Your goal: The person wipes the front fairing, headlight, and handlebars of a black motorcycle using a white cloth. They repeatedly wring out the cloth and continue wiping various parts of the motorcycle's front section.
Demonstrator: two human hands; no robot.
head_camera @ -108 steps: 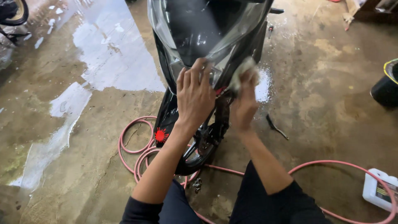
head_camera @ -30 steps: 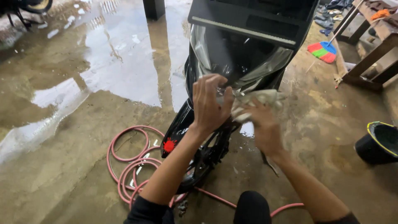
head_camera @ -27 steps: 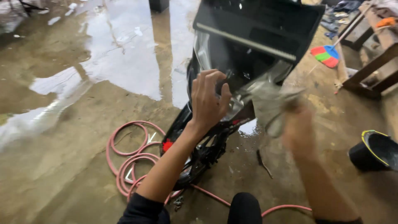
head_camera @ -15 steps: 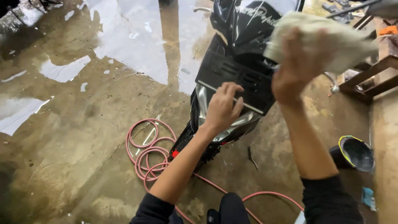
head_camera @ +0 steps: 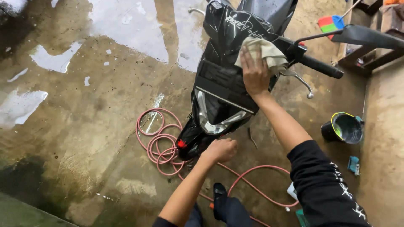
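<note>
A black scooter (head_camera: 227, 80) stands nose toward me on a wet concrete floor. My right hand (head_camera: 253, 75) presses a pale, worn cloth (head_camera: 264, 52) against the upper front panel, just below the handlebar (head_camera: 320, 67). My left hand (head_camera: 221, 150) hangs lower, fingers curled, close to the bottom of the front fairing beside the headlight (head_camera: 219, 122); I see nothing held in it. My dark sleeve covers the right forearm near the frame's bottom edge.
A coiled red hose (head_camera: 158, 141) lies on the floor left of the front wheel and trails under me. A black bucket (head_camera: 345, 128) stands at the right by a low concrete step. A colourful broom head (head_camera: 330, 23) and wooden furniture sit at the top right. Puddles (head_camera: 130, 25) spread at the top left.
My view has risen from the front fairing to the handlebar area. My right hand carried the cloth up and set it on the upper panel. My left hand left the headlight and dropped lower.
</note>
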